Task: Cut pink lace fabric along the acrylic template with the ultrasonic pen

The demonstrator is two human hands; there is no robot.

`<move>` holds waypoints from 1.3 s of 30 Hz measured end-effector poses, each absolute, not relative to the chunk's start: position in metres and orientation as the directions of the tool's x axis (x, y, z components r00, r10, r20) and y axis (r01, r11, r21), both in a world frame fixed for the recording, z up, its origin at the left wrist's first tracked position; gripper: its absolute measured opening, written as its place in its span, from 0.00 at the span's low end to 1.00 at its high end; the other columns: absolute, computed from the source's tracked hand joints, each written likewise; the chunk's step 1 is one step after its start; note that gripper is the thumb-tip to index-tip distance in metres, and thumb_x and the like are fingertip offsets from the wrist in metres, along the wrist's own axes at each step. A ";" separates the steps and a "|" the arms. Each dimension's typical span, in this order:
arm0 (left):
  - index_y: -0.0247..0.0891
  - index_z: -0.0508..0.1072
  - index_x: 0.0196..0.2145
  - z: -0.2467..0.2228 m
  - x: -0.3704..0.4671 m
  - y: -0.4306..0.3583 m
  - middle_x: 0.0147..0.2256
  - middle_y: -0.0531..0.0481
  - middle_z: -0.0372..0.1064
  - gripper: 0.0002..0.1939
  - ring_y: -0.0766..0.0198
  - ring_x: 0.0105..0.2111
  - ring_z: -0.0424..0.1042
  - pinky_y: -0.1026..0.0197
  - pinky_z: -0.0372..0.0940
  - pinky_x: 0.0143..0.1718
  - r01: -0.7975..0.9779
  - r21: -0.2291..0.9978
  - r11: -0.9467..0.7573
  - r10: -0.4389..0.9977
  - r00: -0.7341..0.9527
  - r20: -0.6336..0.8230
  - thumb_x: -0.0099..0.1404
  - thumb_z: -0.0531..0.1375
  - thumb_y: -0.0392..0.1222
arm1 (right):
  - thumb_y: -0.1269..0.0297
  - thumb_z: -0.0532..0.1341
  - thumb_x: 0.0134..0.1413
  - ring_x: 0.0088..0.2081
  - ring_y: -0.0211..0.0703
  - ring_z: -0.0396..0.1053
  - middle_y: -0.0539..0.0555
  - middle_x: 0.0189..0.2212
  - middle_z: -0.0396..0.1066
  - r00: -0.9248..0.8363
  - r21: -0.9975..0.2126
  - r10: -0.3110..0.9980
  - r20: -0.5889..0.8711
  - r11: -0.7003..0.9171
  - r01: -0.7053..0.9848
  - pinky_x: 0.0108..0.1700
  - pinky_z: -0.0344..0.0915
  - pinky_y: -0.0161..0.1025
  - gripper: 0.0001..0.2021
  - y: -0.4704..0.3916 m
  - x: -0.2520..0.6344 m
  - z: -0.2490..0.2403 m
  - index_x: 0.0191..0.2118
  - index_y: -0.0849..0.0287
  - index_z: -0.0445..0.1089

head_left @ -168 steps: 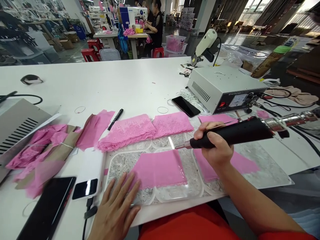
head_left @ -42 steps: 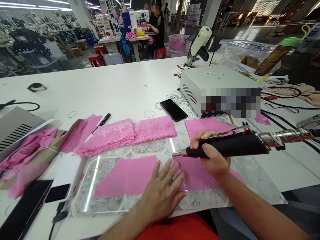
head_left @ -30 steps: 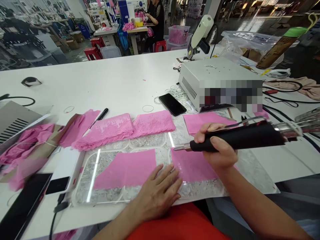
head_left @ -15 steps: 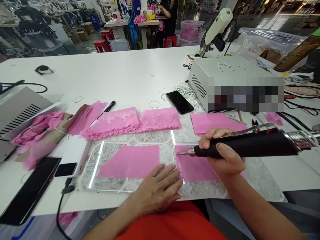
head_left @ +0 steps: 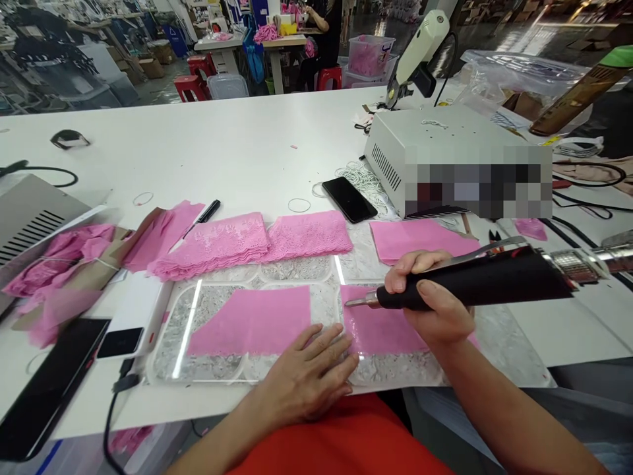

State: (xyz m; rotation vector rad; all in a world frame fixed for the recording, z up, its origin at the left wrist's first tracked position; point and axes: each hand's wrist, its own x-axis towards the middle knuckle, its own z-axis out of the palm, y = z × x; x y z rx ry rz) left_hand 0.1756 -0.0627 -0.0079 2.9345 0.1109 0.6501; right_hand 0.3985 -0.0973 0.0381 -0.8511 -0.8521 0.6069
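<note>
My right hand (head_left: 435, 297) is wrapped round a black handheld tool (head_left: 479, 284) with a thin metal tip, which points left over the upper left corner of a pink fabric piece (head_left: 383, 330). Palm down, my left hand (head_left: 311, 369) lies with fingers spread on the marbled mat (head_left: 168, 356), at the gap between that piece and another flat pink piece (head_left: 257, 320). Behind them are a stack of pink lace pieces (head_left: 222, 244), a second lace stack (head_left: 311, 235) and plain pink fabric (head_left: 420, 239).
A grey metal box (head_left: 445, 128) stands at the back right, beside a black phone (head_left: 349, 199) and white elastic loops. To the left are a white power bank (head_left: 133, 307), a dark flat device (head_left: 49, 389), bundled pink fabric (head_left: 64, 257) and a pen (head_left: 210, 211). A person sits farther back.
The whole view has shifted slightly, with the table's things appearing a little farther left. Both hands keep nearly the same place over the mat, and the tool is still held.
</note>
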 end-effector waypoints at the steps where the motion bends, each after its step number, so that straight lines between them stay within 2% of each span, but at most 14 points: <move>1: 0.37 0.70 0.51 -0.008 0.175 -0.063 0.52 0.46 0.71 0.15 0.55 0.58 0.65 0.52 0.59 0.58 0.040 0.149 -0.988 0.100 0.902 0.420 0.71 0.52 0.42 | 0.63 0.63 0.46 0.22 0.35 0.65 0.49 0.28 0.66 0.521 -0.833 0.757 0.394 0.533 -0.146 0.24 0.66 0.37 0.05 -0.099 0.400 0.039 0.31 0.56 0.68; 8: 0.36 0.69 0.52 -0.007 0.175 -0.063 0.53 0.44 0.71 0.15 0.56 0.60 0.62 0.53 0.58 0.60 0.033 0.150 -0.988 0.091 0.910 0.404 0.70 0.54 0.42 | 0.61 0.65 0.48 0.21 0.35 0.65 0.50 0.27 0.66 0.406 -0.843 0.837 0.368 0.485 -0.234 0.21 0.66 0.37 0.07 -0.110 0.402 0.041 0.33 0.56 0.69; 20: 0.35 0.69 0.53 -0.008 0.175 -0.061 0.52 0.42 0.71 0.16 0.54 0.60 0.62 0.52 0.60 0.58 0.012 0.170 -0.985 0.081 0.909 0.409 0.70 0.54 0.43 | 0.64 0.63 0.50 0.22 0.36 0.66 0.50 0.27 0.67 0.365 -0.838 0.847 0.385 0.487 -0.245 0.22 0.67 0.37 0.04 -0.108 0.397 0.038 0.33 0.55 0.69; 25: 0.35 0.70 0.52 -0.005 0.176 -0.060 0.52 0.44 0.72 0.15 0.55 0.58 0.64 0.53 0.60 0.58 0.033 0.179 -0.983 0.108 0.897 0.428 0.70 0.55 0.42 | 0.65 0.62 0.47 0.22 0.36 0.65 0.50 0.27 0.67 0.502 -0.828 0.787 0.358 0.516 -0.218 0.23 0.66 0.37 0.05 -0.111 0.408 0.044 0.32 0.56 0.69; 29: 0.34 0.69 0.54 -0.001 0.185 -0.055 0.54 0.41 0.69 0.16 0.55 0.61 0.60 0.52 0.57 0.61 0.118 0.152 -0.981 0.175 0.873 0.454 0.69 0.55 0.38 | 0.66 0.61 0.42 0.22 0.36 0.63 0.49 0.26 0.64 0.693 -0.839 0.626 0.358 0.542 -0.056 0.24 0.66 0.38 0.04 -0.117 0.430 0.051 0.29 0.56 0.67; 32: 0.35 0.67 0.56 -0.001 0.196 -0.050 0.57 0.41 0.65 0.18 0.52 0.63 0.56 0.48 0.54 0.63 0.201 0.160 -0.966 0.252 0.863 0.437 0.70 0.53 0.38 | 0.67 0.61 0.42 0.23 0.35 0.63 0.49 0.27 0.63 0.752 -0.845 0.534 0.386 0.533 0.055 0.26 0.66 0.39 0.04 -0.120 0.440 0.050 0.28 0.56 0.66; 35: 0.35 0.66 0.58 -0.005 0.206 -0.047 0.59 0.41 0.63 0.19 0.49 0.64 0.54 0.44 0.52 0.63 0.246 0.144 -0.959 0.283 0.867 0.409 0.71 0.52 0.40 | 0.66 0.60 0.44 0.24 0.35 0.64 0.49 0.29 0.63 0.750 -0.843 0.525 0.403 0.533 0.080 0.28 0.66 0.39 0.04 -0.118 0.440 0.044 0.30 0.56 0.65; 39: 0.36 0.65 0.58 -0.013 0.212 -0.046 0.59 0.41 0.62 0.20 0.47 0.64 0.53 0.40 0.49 0.63 0.278 0.114 -0.954 0.300 0.867 0.398 0.72 0.50 0.41 | 0.65 0.60 0.46 0.24 0.35 0.64 0.49 0.30 0.63 0.706 -0.842 0.576 0.412 0.537 0.053 0.28 0.67 0.39 0.05 -0.113 0.432 0.039 0.32 0.55 0.65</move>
